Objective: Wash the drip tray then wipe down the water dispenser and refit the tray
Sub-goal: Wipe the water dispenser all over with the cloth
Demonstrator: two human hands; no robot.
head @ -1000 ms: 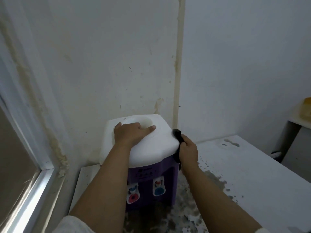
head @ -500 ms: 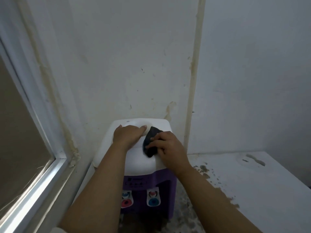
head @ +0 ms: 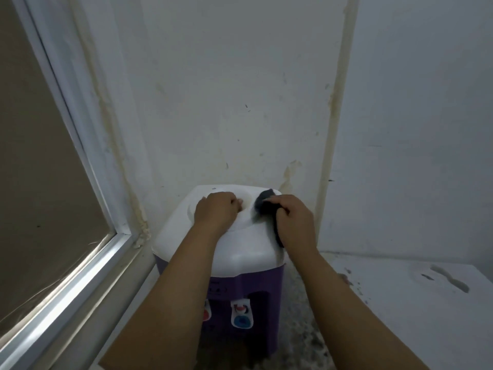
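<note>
Water dispenser (head: 240, 247) stands in the corner on a white surface (head: 400, 303), purple body under a white top cover, backed against the stained wall (head: 226, 102); window frame (head: 88, 182) just beside it on the left; left hand (head: 217, 210) rests on the white top at the rim of the round bottle well, fingers curled down into the recess, gripping the edge; right hand (head: 294, 221) is closed around a dark cloth (head: 264, 206), pressing it to the top's right rear corner, a tail of cloth hanging down past the wrist; two taps show on the front, red tap (head: 206, 313) partly hidden by the left forearm, blue tap (head: 241, 317) in clear sight; drip tray not visible; surface to the right is mottled with dark flaking patches (head: 450, 281).
</note>
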